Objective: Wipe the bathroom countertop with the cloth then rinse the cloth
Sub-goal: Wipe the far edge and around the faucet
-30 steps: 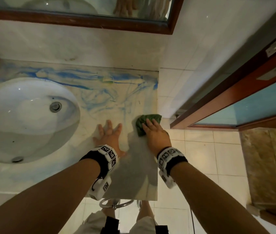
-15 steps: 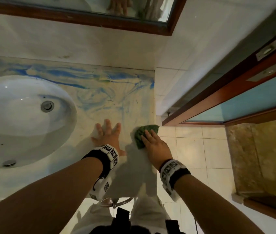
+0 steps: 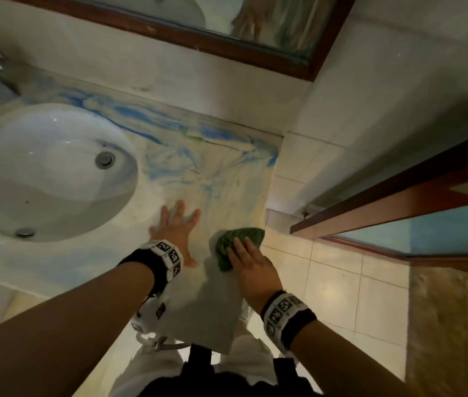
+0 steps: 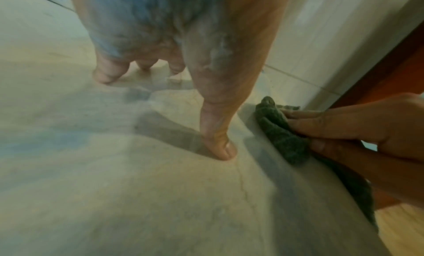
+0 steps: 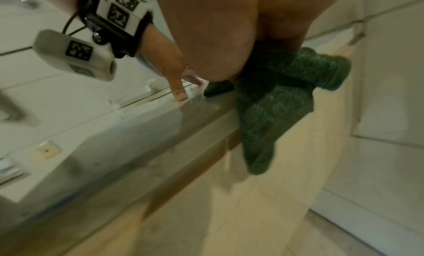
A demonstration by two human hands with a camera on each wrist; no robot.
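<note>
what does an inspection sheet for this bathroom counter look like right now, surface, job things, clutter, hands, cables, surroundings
surface: pale marble-look countertop with blue smears toward the back wall.
job's things: crumpled dark green cloth at the counter's right edge, part of it hanging over the edge in the right wrist view.
clutter: nothing seen.
grippers: left hand flat on the counter, fingers spread; right hand presses the cloth, thumb curled round it.
cables: thin black lead at the left wristband.
surroundings: white oval sink basin on the left, wood-framed mirror above, reddish-brown door frame on the right, tiled floor.
</note>
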